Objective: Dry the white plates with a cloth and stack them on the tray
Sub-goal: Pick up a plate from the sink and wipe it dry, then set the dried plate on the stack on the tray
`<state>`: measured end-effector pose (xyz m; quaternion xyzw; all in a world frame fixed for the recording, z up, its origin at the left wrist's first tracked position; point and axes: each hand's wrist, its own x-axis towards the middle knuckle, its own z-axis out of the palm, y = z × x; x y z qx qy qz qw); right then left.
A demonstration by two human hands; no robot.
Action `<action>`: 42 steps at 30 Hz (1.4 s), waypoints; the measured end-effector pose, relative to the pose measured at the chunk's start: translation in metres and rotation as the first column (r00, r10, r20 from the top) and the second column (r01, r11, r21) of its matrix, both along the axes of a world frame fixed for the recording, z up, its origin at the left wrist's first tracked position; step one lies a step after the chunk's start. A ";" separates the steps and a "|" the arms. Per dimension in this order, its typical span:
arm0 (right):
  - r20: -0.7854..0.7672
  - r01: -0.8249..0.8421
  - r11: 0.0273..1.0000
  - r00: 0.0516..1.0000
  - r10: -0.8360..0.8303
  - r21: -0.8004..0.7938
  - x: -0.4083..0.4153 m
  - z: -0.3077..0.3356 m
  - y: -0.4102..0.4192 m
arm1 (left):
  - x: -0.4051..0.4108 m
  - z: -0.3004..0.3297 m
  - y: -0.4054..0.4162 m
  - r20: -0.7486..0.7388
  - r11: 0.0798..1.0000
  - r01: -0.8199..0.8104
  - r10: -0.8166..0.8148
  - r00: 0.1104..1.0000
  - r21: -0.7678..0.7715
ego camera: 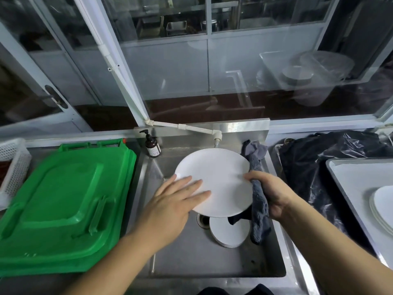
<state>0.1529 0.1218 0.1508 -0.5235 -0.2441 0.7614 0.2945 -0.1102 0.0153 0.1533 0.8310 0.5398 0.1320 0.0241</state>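
We hold a white plate [219, 179] above the steel sink [191, 258], near the middle of our view, its face turned up toward us. Our left hand [176, 201] comes in from 7 o'clock and lies flat on the plate's near-left part, fingers straight and spread across its surface. Our right hand [270, 192] enters from 4 o'clock and grips a grey cloth [258, 201] against the plate's right edge, thumb on top of the rim; the cloth runs along that edge up toward 1 o'clock and hangs down into the basin below the hand. Under the held plate, at 6 o'clock from it, a small stack of white plates [229, 233] rests on the sink floor beside the drain [203, 220]. At 3 o'clock, on the far right, the tray [350, 179] carries stacked plates [382, 205] near its right edge, well apart from the sink. A green plastic lid [63, 209] lies at 9 o'clock, and a brown pump bottle [152, 144] stands at the sink's back-left corner
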 end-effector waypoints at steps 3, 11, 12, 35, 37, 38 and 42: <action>-0.032 0.077 0.996 0.997 -0.075 0.051 0.004 -0.013 -0.005 | 0.010 -0.008 -0.010 0.316 0.963 -0.252 0.268 0.910 -0.093; -0.079 0.149 0.987 0.986 -0.144 0.059 0.019 -0.035 -0.033 | 0.037 -0.006 -0.018 0.658 0.648 -0.121 0.727 -0.195 -0.752; -0.080 0.154 0.986 0.986 -0.149 0.058 0.021 -0.036 -0.040 | 0.037 -0.006 -0.020 0.660 0.647 -0.134 0.736 -0.150 -0.751; 0.321 0.716 0.664 0.591 -0.740 0.213 0.110 -0.051 -0.300 | 0.115 -0.040 -0.069 0.662 0.532 0.395 0.585 0.469 -0.749; 0.302 0.734 0.639 0.570 -0.764 0.230 0.126 -0.050 -0.326 | 0.136 -0.040 -0.073 0.661 0.504 0.429 0.548 0.512 -0.750; 0.294 0.746 0.622 0.555 -0.778 0.238 0.134 -0.050 -0.339 | 0.147 -0.039 -0.075 0.665 0.498 0.443 0.522 0.534 -0.746; 0.258 0.814 0.523 0.464 -0.848 0.254 0.175 -0.050 -0.381 | 0.205 -0.031 -0.092 0.690 0.469 0.510 0.423 0.587 -0.721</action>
